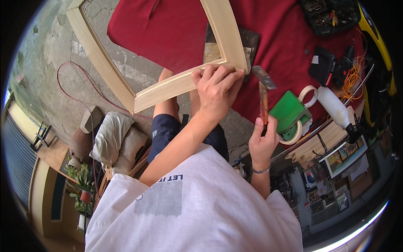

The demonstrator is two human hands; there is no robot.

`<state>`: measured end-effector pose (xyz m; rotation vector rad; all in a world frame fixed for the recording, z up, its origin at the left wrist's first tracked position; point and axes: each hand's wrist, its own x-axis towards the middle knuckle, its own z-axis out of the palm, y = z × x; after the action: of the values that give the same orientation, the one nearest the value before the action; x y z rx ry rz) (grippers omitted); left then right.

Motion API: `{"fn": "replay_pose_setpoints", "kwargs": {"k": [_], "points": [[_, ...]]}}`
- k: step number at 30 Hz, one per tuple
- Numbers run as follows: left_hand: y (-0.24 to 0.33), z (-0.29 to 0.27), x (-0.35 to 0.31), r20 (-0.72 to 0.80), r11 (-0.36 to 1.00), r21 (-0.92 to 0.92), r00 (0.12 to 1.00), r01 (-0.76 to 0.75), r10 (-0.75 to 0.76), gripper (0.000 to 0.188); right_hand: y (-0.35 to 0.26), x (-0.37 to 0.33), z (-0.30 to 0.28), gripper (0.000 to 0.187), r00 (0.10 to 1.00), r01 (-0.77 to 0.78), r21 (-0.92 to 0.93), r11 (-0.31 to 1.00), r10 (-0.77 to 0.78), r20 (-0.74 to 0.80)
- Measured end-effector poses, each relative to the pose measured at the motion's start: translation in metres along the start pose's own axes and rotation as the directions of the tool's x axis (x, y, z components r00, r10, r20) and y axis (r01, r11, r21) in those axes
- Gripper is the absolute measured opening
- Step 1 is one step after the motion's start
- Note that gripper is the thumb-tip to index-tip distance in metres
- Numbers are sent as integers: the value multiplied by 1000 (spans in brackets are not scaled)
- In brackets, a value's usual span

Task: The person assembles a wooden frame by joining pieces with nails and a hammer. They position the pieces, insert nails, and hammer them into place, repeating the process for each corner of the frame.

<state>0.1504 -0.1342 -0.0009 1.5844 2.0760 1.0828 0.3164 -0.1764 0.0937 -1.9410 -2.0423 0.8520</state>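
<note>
A pale wooden frame [163, 89] with mitred corners lies partly on the red cloth, one side reaching out past the cloth to the left. My left hand [216, 90] is closed over its near right corner, fingers curled on the wood. Whether a small nail is between those fingers, I cannot make out. Under that corner a dark flat slab [252, 40] shows. In my right hand [263, 140] is a hammer [263, 101], gripped by its worn handle. The hammer head is raised just right of the corner, apart from the wood.
Right of the hammer lie a green container [289, 110], a roll of masking tape [308, 95], a white bottle [333, 105] and a black power drill [346, 63]. A black tray of small hardware [323, 19] stands farther back. A red hose [63, 84] crosses the concrete floor.
</note>
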Motion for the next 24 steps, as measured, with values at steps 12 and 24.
{"fn": "replay_pose_setpoints", "kwargs": {"k": [12, 24], "points": [[0, -2, -1, 13, 1000, -9, 1000, 19, -19, 20, -8, 22, 5, 19, 989, -68, 171, 983, 88, -117], [2, -7, 3, 57, 999, 5, 997, 43, -43, 24, 1, 87, 70, 23, 918, -354, 613, 706, 387, 84]]}}
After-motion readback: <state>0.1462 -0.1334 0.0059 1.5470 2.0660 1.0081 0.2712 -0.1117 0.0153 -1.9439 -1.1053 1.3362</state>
